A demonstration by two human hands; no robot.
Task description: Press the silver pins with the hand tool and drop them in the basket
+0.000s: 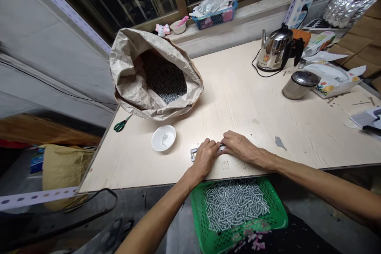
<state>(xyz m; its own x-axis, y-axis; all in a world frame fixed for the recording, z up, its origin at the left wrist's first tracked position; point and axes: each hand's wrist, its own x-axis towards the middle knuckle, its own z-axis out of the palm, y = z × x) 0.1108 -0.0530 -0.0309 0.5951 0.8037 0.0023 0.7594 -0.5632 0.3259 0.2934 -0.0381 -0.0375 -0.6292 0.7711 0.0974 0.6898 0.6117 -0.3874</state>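
Note:
My left hand [204,156] is closed over a slim silver metal bar [193,154] lying low at the table's front edge; its squared, slotted end sticks out to the left. My right hand [238,145] pinches the bar's other end, fingers close to those of the left. The middle of the bar is mostly hidden by my fingers. Just below, a green plastic basket [198,214] holds many small silver screws [235,204]. A white bowl [154,143] with several small metal pieces stands left of my hands.
Behind the bowl, a large open woven sack [125,71] holds a heap of small metal pieces. Green-handled scissors [120,126] lie at the left edge. A kettle [274,49], a lidded metal canister [297,87] and a tissue pack [330,81] stand back right. A grey scrap [279,143] lies right.

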